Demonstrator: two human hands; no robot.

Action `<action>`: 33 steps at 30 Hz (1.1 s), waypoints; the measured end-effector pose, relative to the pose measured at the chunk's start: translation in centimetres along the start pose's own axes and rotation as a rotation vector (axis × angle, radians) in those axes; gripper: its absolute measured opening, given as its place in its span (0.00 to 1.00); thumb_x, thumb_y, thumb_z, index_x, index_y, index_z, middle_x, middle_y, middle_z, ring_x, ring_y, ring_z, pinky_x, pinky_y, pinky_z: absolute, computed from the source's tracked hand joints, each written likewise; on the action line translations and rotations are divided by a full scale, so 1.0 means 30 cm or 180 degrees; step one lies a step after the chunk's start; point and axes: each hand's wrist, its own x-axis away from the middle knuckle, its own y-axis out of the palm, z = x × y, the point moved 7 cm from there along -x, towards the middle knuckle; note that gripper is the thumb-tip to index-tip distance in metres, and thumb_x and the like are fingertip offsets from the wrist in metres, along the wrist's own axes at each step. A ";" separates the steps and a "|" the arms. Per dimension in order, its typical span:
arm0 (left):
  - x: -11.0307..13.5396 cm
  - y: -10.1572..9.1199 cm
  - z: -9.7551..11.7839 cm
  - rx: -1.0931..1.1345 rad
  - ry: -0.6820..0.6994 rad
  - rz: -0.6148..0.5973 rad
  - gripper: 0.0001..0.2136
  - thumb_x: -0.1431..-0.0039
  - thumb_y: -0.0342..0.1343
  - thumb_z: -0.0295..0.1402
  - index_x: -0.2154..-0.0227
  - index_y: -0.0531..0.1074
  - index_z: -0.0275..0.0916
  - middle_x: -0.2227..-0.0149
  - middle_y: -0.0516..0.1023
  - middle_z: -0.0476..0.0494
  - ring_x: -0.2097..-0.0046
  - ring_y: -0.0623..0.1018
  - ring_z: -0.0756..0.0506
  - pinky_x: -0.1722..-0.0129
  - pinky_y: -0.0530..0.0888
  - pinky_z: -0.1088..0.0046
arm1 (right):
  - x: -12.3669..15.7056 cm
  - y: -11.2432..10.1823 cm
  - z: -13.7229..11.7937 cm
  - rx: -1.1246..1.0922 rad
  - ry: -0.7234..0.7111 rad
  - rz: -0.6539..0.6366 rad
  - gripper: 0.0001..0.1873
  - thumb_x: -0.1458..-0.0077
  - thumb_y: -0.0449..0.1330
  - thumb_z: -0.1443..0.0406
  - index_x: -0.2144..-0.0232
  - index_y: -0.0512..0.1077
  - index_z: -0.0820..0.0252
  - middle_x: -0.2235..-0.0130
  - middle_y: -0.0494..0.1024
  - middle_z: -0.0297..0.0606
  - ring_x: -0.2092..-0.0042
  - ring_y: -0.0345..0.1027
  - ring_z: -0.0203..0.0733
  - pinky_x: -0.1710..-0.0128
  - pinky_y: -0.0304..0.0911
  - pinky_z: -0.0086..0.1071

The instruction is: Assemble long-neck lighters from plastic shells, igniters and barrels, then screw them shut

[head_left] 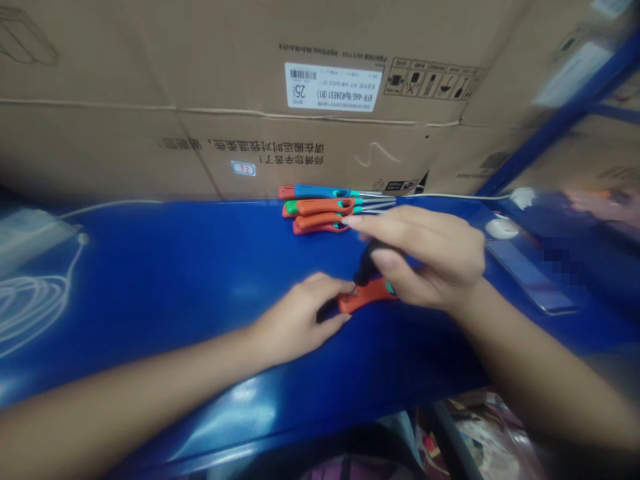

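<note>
An orange long-necked lighter [367, 296] lies on the blue table, its nozzle end hidden behind my right hand. My left hand [305, 313] pinches the butt of this lighter between thumb and forefinger. In my right hand [425, 257] is a screwdriver with a black handle [370, 261], tilted, its thin tip down at the lighter's butt end. Whether the tip sits in a screw is too small to tell. Just beyond, several more lighters [323, 208] in orange, red, blue and green lie stacked, metal nozzles pointing right.
A large cardboard box [150, 153] with upside-down print stands along the table's back edge. At the right lie a phone [533, 277] and a white round object [501, 229]. A coiled white cable [40, 300] lies at the left. A blue metal post [555, 120] rises at the right.
</note>
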 end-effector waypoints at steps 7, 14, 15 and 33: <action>0.000 -0.003 0.001 0.0039 -0.0022 0.0035 0.13 0.38 0.60 0.28 0.51 0.72 0.40 0.53 0.79 0.44 0.51 0.77 0.43 0.48 0.73 0.64 | 0.005 -0.012 0.005 -0.0048 -0.0004 0.0119 0.08 0.40 0.64 0.66 0.58 0.78 0.62 0.68 0.82 0.36 0.68 0.75 0.35 0.62 0.72 0.28; -0.004 -0.004 0.008 0.0067 -0.0017 -0.0009 0.09 0.38 0.59 0.27 0.56 0.73 0.40 0.56 0.79 0.46 0.52 0.77 0.44 0.50 0.73 0.66 | 0.017 0.039 0.024 -0.0814 0.0416 -0.0509 0.19 0.32 0.49 0.67 0.43 0.70 0.64 0.55 0.82 0.41 0.57 0.77 0.37 0.56 0.73 0.33; -0.004 -0.004 0.007 0.0059 -0.0017 -0.0014 0.09 0.37 0.59 0.27 0.55 0.73 0.41 0.56 0.79 0.46 0.52 0.77 0.44 0.50 0.73 0.65 | 0.016 0.034 0.023 -0.0638 0.0382 -0.0433 0.16 0.33 0.54 0.65 0.46 0.72 0.62 0.59 0.82 0.39 0.62 0.77 0.36 0.60 0.73 0.30; -0.004 -0.003 0.005 0.0091 -0.0046 -0.0025 0.08 0.38 0.59 0.28 0.56 0.73 0.40 0.57 0.79 0.45 0.53 0.77 0.44 0.51 0.73 0.65 | 0.009 0.014 0.023 -0.0633 0.0285 -0.0052 0.16 0.34 0.52 0.67 0.50 0.75 0.61 0.57 0.83 0.42 0.57 0.78 0.41 0.57 0.74 0.35</action>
